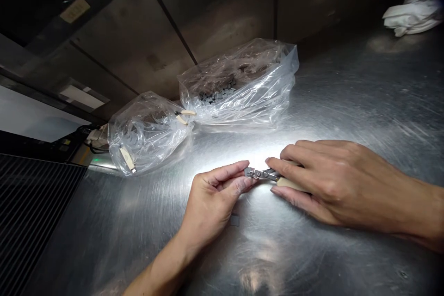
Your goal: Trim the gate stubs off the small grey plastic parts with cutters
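Note:
My left hand (pixel 217 196) pinches a small grey piece (pixel 248 172) between thumb and fingertips. Wrapped round the cream handles of a pair of nippers (pixel 289 184) is my right hand (pixel 333 178). The metal jaws of the nippers meet the grey piece at its right side; whether they are closed on it is too small to tell. Just below my left hand, a flat grey square piece (pixel 235 219) lies on the metal table (pixel 294 259). My left fingers partly cover the held piece.
A clear plastic bag (pixel 277 95) with several small grey pieces stands at the back. Another clear bag (pixel 149 134) lies left of it, near cream-handled nippers (pixel 182 116) and a cream-coloured cutter (pixel 127 159). A crumpled white cloth (pixel 412 15) rests at the far right.

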